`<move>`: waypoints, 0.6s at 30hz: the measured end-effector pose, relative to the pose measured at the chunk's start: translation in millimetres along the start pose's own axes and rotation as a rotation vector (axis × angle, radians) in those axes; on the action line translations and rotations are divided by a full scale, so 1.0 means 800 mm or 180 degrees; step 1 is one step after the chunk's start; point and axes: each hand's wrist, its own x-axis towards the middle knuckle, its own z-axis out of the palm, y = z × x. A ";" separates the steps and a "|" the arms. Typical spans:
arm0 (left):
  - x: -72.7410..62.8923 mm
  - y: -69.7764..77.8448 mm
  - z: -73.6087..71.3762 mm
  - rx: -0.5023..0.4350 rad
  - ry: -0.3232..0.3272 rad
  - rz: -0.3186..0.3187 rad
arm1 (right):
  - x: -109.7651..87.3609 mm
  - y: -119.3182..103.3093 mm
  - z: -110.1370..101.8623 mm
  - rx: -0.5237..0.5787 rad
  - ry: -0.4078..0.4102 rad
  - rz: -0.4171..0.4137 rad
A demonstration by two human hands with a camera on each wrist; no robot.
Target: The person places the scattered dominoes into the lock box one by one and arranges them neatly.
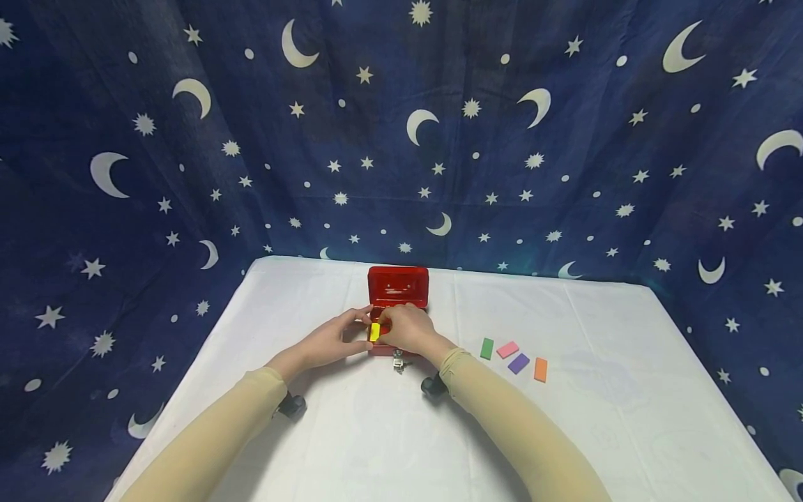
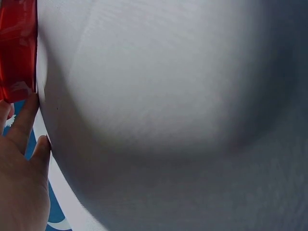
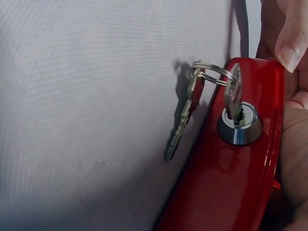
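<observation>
A red metal cash box [image 1: 384, 351] stands on the table with its lid [image 1: 398, 284] raised at the back. My left hand [image 1: 332, 340] holds the box's left side, thumb at the front corner and bent fingers toward the rear. In the left wrist view, fingertips meet the edge of the red box [image 2: 18, 53]. My right hand [image 1: 409, 328] reaches into the box from the right and pinches a flat yellow block [image 1: 375, 332] at the left of the interior. One key [image 3: 234, 94] sits in the front lock [image 3: 240, 126]; another key [image 3: 180, 125] hangs from its ring.
Right of the box lie a green block [image 1: 486, 348], a pink block [image 1: 507, 350], a purple block [image 1: 518, 363] and an orange block [image 1: 541, 370]. A white cloth covers the table [image 1: 351, 432]. Behind it hangs a dark blue curtain [image 1: 376, 132] with moons and stars.
</observation>
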 end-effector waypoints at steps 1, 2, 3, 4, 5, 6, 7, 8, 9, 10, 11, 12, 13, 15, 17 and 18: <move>0.000 0.000 0.000 0.0010 -0.0001 -0.0002 | 0.000 0.000 0.000 -0.0001 0.0001 -0.0001; 0.000 0.000 0.000 0.0015 -0.0003 -0.0003 | 0.000 0.000 0.000 -0.0001 0.0006 -0.0003; 0.000 0.000 0.000 0.0022 -0.0004 -0.0006 | 0.000 0.001 0.001 -0.0002 0.0012 -0.0008; 0.001 -0.001 0.000 0.0024 -0.0005 -0.0004 | 0.001 0.001 0.001 -0.0008 0.0020 -0.0015; 0.001 -0.001 0.000 0.0028 -0.0006 -0.0002 | 0.001 0.001 0.002 -0.0015 0.0027 -0.0018; 0.001 -0.001 0.000 0.0028 -0.0005 -0.0001 | 0.001 0.002 0.002 -0.0018 0.0032 -0.0021; 0.002 -0.002 0.000 0.0031 -0.0007 -0.0002 | 0.001 0.002 0.002 -0.0018 0.0035 -0.0023; 0.002 -0.002 0.000 0.0030 -0.0007 -0.0002 | 0.001 0.002 0.002 -0.0013 0.0037 -0.0024; 0.002 -0.002 0.000 0.0026 -0.0007 0.0002 | 0.002 0.002 0.002 -0.0013 0.0037 -0.0022; 0.002 -0.002 0.000 0.0026 -0.0008 0.0005 | 0.002 0.002 0.002 -0.0005 0.0036 -0.0022; 0.003 -0.002 0.000 0.0027 -0.0008 0.0005 | 0.002 0.003 0.003 -0.0002 0.0032 -0.0017; 0.003 -0.002 0.001 0.0033 -0.0006 0.0004 | 0.002 0.003 0.002 0.0001 0.0029 -0.0015; 0.003 -0.002 0.001 0.0037 -0.0004 0.0003 | 0.002 0.002 0.002 0.0005 0.0025 -0.0015; 0.003 -0.002 0.001 0.0025 0.0000 0.0001 | 0.002 0.002 0.002 0.0009 0.0018 -0.0011; 0.002 -0.002 0.000 0.0014 0.0004 -0.0010 | 0.002 0.003 0.002 0.0017 0.0005 -0.0006; 0.002 -0.001 0.001 0.0008 0.0007 -0.0021 | 0.002 0.003 0.002 0.0027 0.0002 -0.0004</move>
